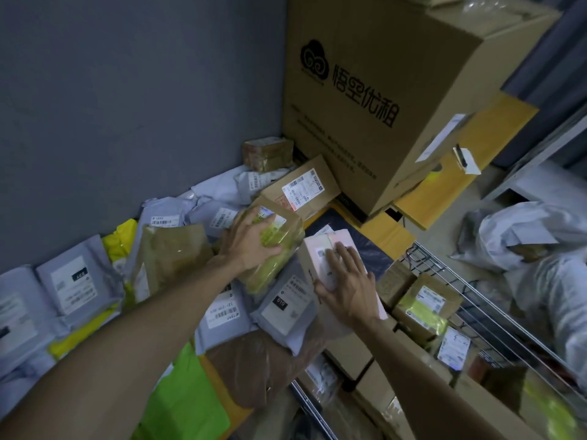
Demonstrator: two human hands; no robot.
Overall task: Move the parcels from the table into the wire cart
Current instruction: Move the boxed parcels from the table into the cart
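1. A large printed cardboard box (365,106) stood at the back, beside the grey wall (127,90)
2. The wire cart (482,300) sat at the right, with taped boxes (425,300) inside it
3. A heap of parcels (286,306), mostly grey mailer bags, lay left of the cart
4. The left hand (251,246) gripped a yellow-taped parcel (273,271) atop the heap, fingers curled over its top
5. The right hand (349,284) lay flat, fingers straight, on a pale pink box (317,255) just beside that parcel
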